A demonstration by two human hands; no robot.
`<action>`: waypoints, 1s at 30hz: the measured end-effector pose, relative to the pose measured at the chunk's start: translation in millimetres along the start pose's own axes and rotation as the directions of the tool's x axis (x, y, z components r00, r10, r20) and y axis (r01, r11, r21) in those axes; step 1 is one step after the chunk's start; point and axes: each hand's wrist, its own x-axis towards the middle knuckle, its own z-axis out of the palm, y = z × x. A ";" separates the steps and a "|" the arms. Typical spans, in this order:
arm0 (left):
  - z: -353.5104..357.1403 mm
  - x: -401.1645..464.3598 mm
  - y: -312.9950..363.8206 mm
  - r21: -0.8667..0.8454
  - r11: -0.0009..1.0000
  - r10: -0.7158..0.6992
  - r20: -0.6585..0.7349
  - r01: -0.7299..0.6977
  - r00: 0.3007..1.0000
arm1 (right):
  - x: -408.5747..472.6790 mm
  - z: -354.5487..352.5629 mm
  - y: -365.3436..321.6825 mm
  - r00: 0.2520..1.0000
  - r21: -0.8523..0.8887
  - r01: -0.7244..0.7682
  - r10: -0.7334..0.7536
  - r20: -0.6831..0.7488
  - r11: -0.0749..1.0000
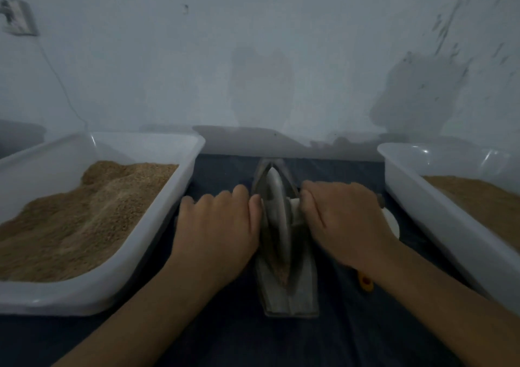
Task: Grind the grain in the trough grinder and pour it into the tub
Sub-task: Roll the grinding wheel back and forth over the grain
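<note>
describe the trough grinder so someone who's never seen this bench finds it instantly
Two white tubs, left and right, flank a dark cloth. Between them lies the trough grinder, a narrow grey boat-shaped trough pointing at the wall. It alone is metal, with an upright wheel in its groove, left hand and right hand either side.

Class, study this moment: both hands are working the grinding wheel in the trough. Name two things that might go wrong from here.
1. The left hand has its thumb right against the wheel; it might get pinched between wheel and trough.
2. The right hand works close beside the right tub; a wide stroke might knock it and spill the grain.
</note>
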 end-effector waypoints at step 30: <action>20.3 43.6 -12.3 0.145 0.980 0.127 0.062 -0.135 0.990 | 37.3 23.7 11.6 0.999 -0.147 -0.040 0.044 0.024 0.988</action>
